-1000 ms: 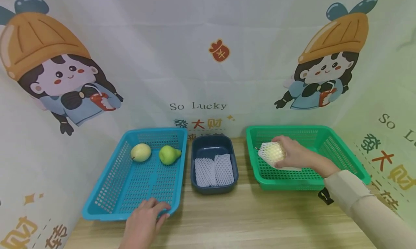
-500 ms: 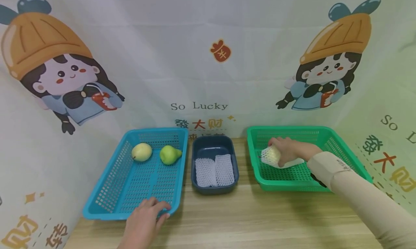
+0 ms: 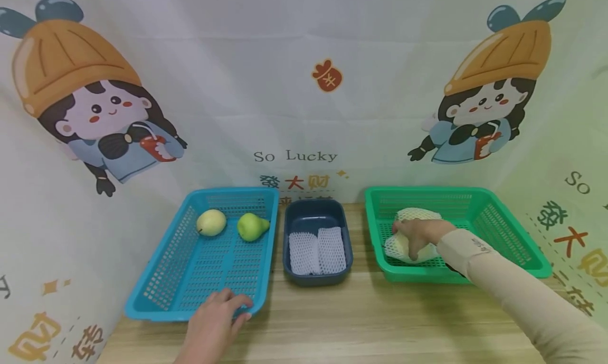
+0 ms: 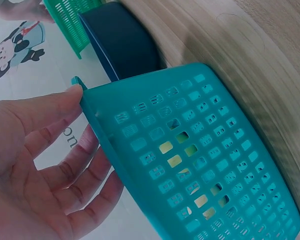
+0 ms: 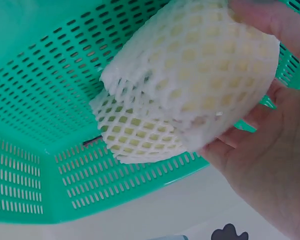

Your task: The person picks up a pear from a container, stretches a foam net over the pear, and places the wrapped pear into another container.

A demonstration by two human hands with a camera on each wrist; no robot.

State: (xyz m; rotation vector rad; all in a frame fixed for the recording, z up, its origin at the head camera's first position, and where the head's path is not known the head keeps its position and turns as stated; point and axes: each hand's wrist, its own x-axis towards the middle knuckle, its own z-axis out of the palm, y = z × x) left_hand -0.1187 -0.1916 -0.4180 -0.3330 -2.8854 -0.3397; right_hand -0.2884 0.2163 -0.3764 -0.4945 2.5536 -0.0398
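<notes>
My left hand (image 3: pixel 215 317) grips the near right corner of a blue basket (image 3: pixel 201 279); in the left wrist view its thumb lies on the rim. Inside the basket are a yellow pear (image 3: pixel 211 222) and a green pear (image 3: pixel 252 227). On the right, my right hand (image 3: pixel 420 235) reaches into a green basket (image 3: pixel 513 237) and holds a pear in a white foam net (image 3: pixel 401 248), low in the basket. A second netted pear (image 3: pixel 418 214) sits just behind it; the right wrist view shows the two nets (image 5: pixel 140 132) overlapping.
Between the baskets stands a dark blue tub (image 3: pixel 315 280) with white foam net sleeves (image 3: pixel 304 253) in it. All stand on a wooden table (image 3: pixel 332 322). A printed cloth (image 3: pixel 228 89) hangs close behind.
My right hand has lowered the netted pear and drawn it slightly nearer in the green basket, so the other netted pear shows behind it. My left hand stays on the blue basket.
</notes>
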